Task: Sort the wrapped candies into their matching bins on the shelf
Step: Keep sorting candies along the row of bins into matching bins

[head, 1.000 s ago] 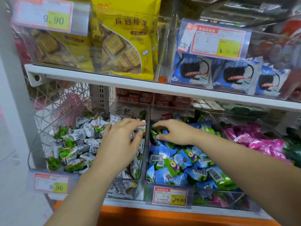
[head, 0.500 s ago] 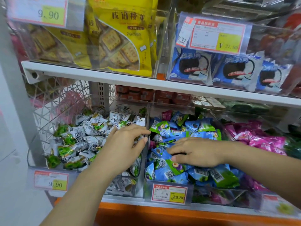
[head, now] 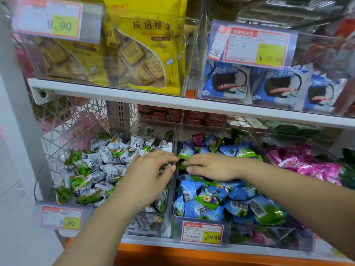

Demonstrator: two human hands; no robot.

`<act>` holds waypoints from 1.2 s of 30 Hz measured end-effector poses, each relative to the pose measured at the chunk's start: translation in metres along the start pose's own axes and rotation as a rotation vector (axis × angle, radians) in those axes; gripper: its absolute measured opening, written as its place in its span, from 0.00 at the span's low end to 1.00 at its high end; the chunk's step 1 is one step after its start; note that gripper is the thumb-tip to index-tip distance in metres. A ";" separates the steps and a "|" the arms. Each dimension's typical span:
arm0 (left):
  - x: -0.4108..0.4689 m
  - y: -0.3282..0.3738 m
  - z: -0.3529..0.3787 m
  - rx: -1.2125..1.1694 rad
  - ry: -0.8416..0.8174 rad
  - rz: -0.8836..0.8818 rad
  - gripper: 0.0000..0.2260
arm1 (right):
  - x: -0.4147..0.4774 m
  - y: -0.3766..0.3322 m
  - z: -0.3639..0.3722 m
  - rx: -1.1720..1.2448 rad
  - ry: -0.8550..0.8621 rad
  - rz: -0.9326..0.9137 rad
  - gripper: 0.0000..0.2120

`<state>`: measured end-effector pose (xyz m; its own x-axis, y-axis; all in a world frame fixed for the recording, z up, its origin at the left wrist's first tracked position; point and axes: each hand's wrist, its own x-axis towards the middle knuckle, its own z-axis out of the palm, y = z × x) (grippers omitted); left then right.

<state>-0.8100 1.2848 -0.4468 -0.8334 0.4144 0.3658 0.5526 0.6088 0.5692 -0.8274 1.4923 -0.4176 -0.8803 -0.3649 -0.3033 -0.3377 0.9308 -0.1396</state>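
Shifted toward the left hand (head: 148, 175), the right hand (head: 213, 167) nearly touches it, both loosely outstretched over bins (head: 170, 200) tagged 9.90 (head: 61, 218) and 29.80 (head: 202, 234).

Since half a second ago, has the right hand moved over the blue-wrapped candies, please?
Yes: the right hand slid left, towards the clear plastic bin divider.

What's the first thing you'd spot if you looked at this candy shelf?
Two hands are close together in the middle: the left hand over the white and green candies, the right hand over the blue and green candies. Above them, big yellow biscuit bags stand on the upper shelf. Bright pink candies fill the bin at the far right.
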 end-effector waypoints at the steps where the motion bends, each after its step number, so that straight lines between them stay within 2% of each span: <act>1: 0.000 0.000 0.000 -0.001 -0.002 0.002 0.12 | -0.001 0.000 0.003 0.009 -0.050 0.016 0.24; 7: -0.002 -0.002 -0.002 0.009 -0.018 -0.012 0.12 | -0.020 -0.004 0.008 -0.120 -0.207 0.014 0.25; 10: -0.004 -0.001 -0.002 0.014 -0.020 -0.017 0.12 | -0.028 -0.006 0.011 -0.144 -0.225 0.016 0.25; 12: -0.004 -0.001 -0.002 0.017 -0.025 -0.026 0.13 | -0.029 -0.005 0.010 -0.078 -0.211 0.016 0.25; 14: -0.004 0.000 -0.003 0.020 -0.030 -0.031 0.13 | -0.027 -0.003 0.003 0.080 -0.139 0.033 0.26; 16: -0.004 0.001 -0.003 0.019 -0.033 -0.034 0.13 | -0.018 0.002 -0.005 0.194 0.041 0.061 0.25; 19: -0.003 0.002 -0.003 0.017 -0.038 -0.040 0.12 | 0.001 0.014 -0.013 0.111 0.254 0.159 0.19; 21: -0.002 0.002 -0.002 0.007 -0.036 -0.042 0.12 | 0.012 0.020 -0.011 0.041 0.263 0.221 0.17; 25: -0.003 0.002 -0.003 -0.003 -0.036 -0.044 0.12 | 0.029 0.027 0.002 -0.039 0.250 0.289 0.24; 31: -0.004 0.002 -0.004 0.023 -0.029 -0.032 0.13 | 0.031 0.028 0.000 0.081 0.248 0.326 0.29; 36: -0.003 0.008 -0.006 -0.001 0.019 -0.029 0.13 | 0.002 0.014 -0.006 0.128 0.536 0.288 0.23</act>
<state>-0.8032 1.2843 -0.4388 -0.8492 0.3837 0.3629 0.5281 0.6196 0.5807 -0.8357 1.5051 -0.4143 -0.9863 -0.0079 0.1649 -0.0487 0.9684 -0.2446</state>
